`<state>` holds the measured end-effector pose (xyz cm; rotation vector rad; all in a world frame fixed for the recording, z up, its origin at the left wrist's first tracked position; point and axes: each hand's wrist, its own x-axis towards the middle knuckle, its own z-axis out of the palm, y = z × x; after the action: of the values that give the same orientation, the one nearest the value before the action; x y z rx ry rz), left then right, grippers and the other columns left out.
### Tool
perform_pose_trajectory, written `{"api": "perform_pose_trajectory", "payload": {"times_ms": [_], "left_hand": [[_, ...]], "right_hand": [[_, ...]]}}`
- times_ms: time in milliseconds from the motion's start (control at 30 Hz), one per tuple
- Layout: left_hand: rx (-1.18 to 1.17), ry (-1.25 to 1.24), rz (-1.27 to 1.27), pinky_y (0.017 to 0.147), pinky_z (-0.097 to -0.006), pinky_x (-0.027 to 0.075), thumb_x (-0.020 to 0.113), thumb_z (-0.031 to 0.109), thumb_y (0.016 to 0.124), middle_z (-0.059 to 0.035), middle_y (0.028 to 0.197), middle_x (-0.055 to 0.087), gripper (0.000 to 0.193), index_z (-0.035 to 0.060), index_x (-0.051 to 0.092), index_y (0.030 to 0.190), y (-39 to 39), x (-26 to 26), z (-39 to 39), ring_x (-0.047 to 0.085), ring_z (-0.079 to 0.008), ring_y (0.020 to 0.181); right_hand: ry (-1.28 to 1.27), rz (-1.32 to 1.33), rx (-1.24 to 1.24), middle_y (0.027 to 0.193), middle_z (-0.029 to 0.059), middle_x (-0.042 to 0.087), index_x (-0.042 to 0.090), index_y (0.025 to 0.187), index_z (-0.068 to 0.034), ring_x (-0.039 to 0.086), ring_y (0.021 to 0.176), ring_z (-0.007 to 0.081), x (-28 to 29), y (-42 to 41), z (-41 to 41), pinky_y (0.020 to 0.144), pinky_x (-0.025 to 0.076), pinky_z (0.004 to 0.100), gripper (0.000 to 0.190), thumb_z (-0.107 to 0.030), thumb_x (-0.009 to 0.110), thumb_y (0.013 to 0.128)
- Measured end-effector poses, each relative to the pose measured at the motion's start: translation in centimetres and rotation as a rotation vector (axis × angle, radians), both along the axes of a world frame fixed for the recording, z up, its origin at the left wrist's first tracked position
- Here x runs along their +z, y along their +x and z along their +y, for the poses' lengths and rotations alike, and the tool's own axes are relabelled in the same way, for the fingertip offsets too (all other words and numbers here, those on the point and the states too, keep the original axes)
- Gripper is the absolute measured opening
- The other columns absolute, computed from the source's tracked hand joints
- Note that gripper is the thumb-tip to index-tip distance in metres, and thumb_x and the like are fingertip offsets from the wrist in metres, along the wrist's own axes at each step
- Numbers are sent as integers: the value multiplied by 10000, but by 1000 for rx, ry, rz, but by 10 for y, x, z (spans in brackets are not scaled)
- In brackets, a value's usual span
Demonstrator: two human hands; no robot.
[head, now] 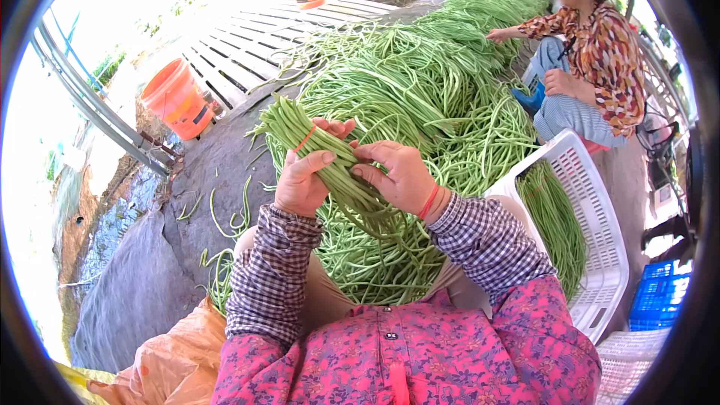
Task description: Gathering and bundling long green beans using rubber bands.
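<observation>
My left hand [308,179] is closed around a bundle of long green beans [332,166], its thumb across the stems just below an orange-red rubber band [304,139]. At the bundle's right side, the thumb and fingertips of my right hand [396,171] pinch at the beans. Another red band [429,201] circles my right wrist. Beneath both hands and beyond them spreads a big heap of loose long beans [394,90], which reaches in between my knees.
A white plastic crate [602,225] with banded beans [551,219] stands on my right. Beyond it a person [596,62] squats beside the heap. Orange buckets [179,102] stand at the left and far back. Near my left side lies an orange sack [174,357]; blue crates [658,295] are far right.
</observation>
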<state>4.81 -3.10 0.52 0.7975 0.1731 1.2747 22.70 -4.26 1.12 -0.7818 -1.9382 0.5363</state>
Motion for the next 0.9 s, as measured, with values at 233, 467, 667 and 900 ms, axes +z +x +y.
{"api": "perform_pose_trajectory", "payload": {"times_ms": [233,467,667,900], "left_hand": [[-192,-52,-101,1066,-469,334,524,-82,673,-114,1171,561,483,74,532,1130,2,-3,1,376,-352,1282],[-79,-67,-33,1036,-466,377,500,-82,671,-108,1108,570,460,61,531,1107,1,-3,1,436,-330,1238],[-6,-177,-80,982,-448,426,458,-100,659,-103,1089,569,460,55,528,1087,5,0,-1,487,-298,1178],[350,21,85,1040,-424,352,466,-82,669,-122,1162,531,478,55,470,1127,6,13,-5,420,-293,1235]], "right_hand": [[-534,91,175,867,75,653,609,1021,32,581,812,82,21,14,7,725,474,247,229,-152,607,883],[-819,348,403,926,26,631,613,990,14,572,828,97,25,20,13,756,460,239,156,-79,594,867],[165,-50,12,945,19,571,637,950,-99,553,895,174,18,12,12,763,439,284,245,-2,656,726],[24,-7,3,790,114,622,639,900,-60,606,771,278,14,-12,-1,710,471,374,163,-31,618,741]]}}
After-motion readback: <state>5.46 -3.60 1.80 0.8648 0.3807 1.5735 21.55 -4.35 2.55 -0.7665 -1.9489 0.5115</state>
